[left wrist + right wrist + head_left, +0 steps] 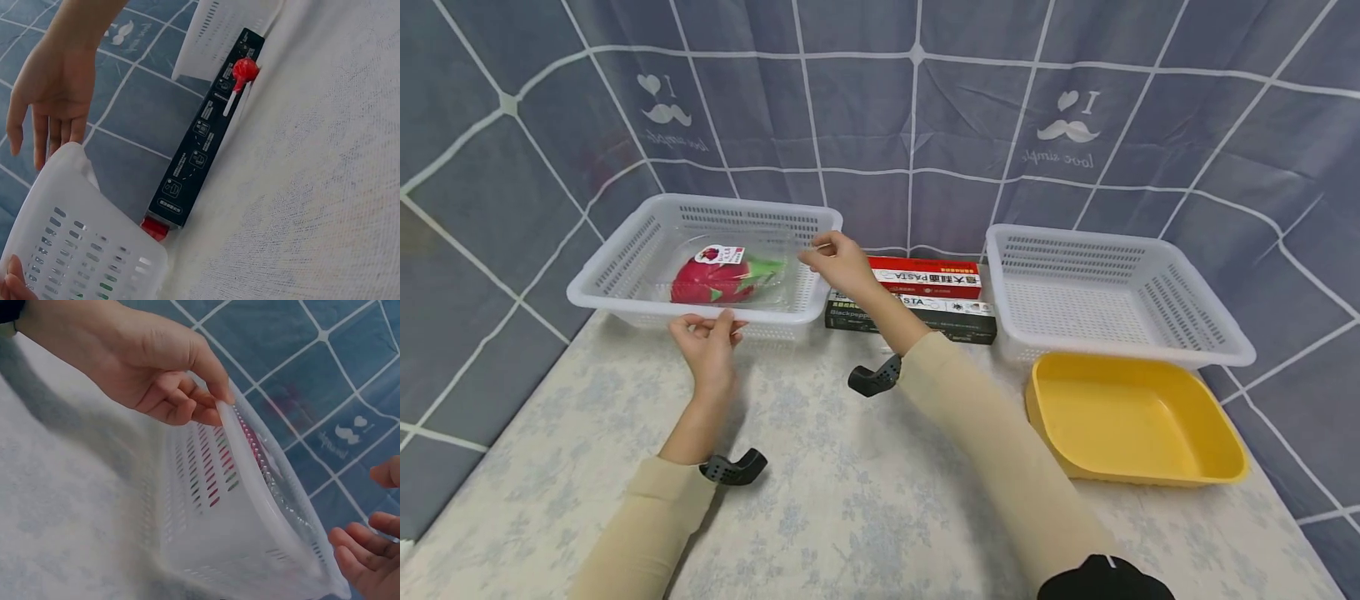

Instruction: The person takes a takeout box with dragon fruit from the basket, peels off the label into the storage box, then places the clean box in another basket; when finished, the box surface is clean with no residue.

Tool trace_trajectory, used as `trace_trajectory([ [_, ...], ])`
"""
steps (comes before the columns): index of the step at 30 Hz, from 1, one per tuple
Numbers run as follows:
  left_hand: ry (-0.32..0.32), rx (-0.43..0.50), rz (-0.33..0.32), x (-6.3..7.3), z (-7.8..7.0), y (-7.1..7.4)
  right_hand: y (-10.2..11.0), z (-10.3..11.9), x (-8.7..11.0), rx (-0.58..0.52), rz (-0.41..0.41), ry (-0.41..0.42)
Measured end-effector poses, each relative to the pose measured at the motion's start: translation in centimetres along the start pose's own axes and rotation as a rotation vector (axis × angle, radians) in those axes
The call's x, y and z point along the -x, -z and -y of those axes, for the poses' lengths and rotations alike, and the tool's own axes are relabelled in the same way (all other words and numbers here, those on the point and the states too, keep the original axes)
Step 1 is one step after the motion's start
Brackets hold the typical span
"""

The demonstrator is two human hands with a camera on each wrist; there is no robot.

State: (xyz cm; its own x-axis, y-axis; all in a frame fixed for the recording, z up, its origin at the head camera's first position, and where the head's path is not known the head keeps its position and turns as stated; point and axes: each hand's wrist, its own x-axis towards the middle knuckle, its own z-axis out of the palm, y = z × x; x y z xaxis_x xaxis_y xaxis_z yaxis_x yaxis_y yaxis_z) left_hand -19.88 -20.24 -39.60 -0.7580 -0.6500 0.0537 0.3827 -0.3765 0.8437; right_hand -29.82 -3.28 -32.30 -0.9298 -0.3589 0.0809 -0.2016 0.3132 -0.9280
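Observation:
A white perforated basket (703, 312) at the left holds a clear plastic package (782, 287) with a pink-red dragon fruit (707, 285) and a label. My left hand (709, 346) pinches the basket's front rim; the right wrist view shows its fingers curled under the edge. Beside the right end of the basket is my right hand (841, 265). Its fingers extend loosely in the left wrist view (56, 103), with nothing between them. Whether it touches the rim I cannot tell.
Between the baskets lie a red pasta box (925, 279) and a black pasta box (955, 321). A red lollipop (245, 70) is beside the black box. At the right stand another white basket (1075, 337) and a yellow bin (1135, 482). A gridded curtain (865, 108) hangs behind.

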Motion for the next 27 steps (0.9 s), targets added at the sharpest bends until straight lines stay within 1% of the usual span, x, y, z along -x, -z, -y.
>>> trace_trajectory([
  [4,-0.007,-0.003,-0.002,0.0,0.1,0.0,-1.0,0.4,-1.1,0.027,-0.014,-0.064],
  [6,-0.015,-0.002,0.0,0.0,0.1,0.1,-1.5,0.6,-1.5,0.006,-0.008,-0.104],
  [9,-0.027,0.003,0.009,0.0,0.2,0.1,-2.2,1.1,-1.9,-0.088,0.012,-0.171],
  [15,-0.027,-0.008,0.009,0.0,0.2,0.2,-3.6,2.0,-2.7,-0.35,0.041,-0.319],
  [20,-0.027,-0.007,0.016,-0.1,0.2,0.3,-4.4,2.1,-3.2,-0.523,0.067,-0.4],
  [23,-0.03,-0.008,0.016,-0.2,0.3,0.3,-4.7,1.9,-3.3,-0.59,0.087,-0.454],
  [27,-0.034,-0.006,0.022,-0.2,0.3,0.3,-5.0,1.6,-3.1,-0.628,0.086,-0.506],
])
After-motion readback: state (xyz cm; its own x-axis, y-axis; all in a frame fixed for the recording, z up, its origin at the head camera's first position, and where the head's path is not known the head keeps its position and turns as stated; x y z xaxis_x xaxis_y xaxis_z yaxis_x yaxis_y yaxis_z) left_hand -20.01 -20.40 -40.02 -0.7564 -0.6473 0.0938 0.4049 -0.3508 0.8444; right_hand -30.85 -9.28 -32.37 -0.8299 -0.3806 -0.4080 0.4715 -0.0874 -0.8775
